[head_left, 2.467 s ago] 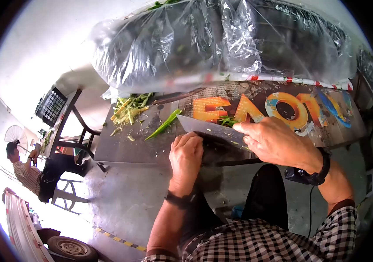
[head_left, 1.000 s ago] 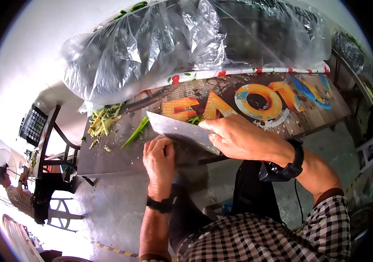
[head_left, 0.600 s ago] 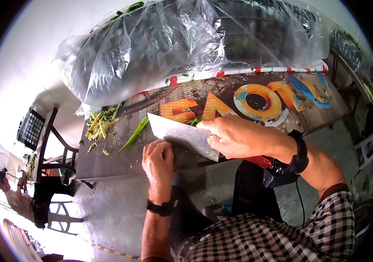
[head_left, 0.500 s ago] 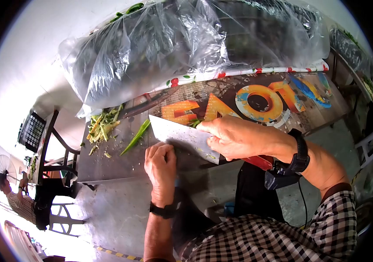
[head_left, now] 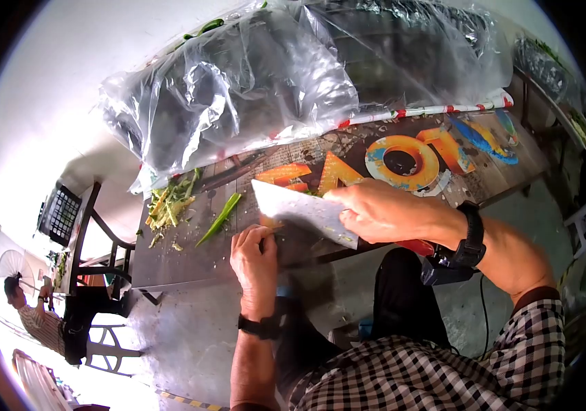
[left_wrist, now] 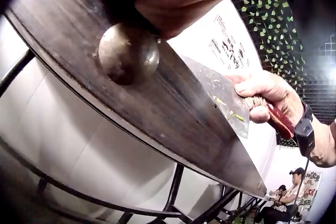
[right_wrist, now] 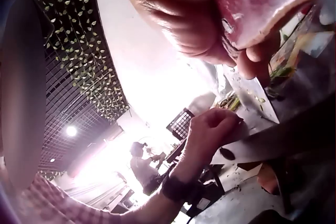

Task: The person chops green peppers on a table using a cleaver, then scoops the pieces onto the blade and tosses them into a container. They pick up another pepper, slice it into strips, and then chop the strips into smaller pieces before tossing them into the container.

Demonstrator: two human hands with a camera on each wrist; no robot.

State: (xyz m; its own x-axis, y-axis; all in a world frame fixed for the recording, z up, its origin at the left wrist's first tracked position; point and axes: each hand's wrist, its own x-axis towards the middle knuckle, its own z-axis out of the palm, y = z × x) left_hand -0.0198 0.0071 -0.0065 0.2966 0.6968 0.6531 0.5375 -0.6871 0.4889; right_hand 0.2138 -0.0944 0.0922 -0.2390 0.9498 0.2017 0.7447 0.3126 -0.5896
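My right hand (head_left: 392, 212) grips a broad cleaver (head_left: 310, 216), its blade slanting over the table, small green bits stuck to it. Cord is wound by the red handle (left_wrist: 281, 120), as the left wrist view shows. My left hand (head_left: 254, 264) is at the table's near edge, fingers curled, beside the blade. I cannot tell whether those fingers hold anything. A round, shiny, brownish-grey thing (left_wrist: 128, 53) shows on the tabletop below that hand. A long green vegetable piece (head_left: 219, 219) lies just beyond it. A pile of yellow-green cut pieces (head_left: 169, 202) is at the far left.
The dark table (head_left: 183, 264) carries large orange printed letters (head_left: 403, 163). Clear plastic sheeting (head_left: 238, 89) covers a bulky mass along its back. Stools, another table with a black crate (head_left: 60, 214) and a seated person (head_left: 39, 312) are off to the left.
The view has shifted and turned. The cleaver's blade has tilted to show a paler face, and its tip has moved right, away from the green piece. My left hand stays beside it.
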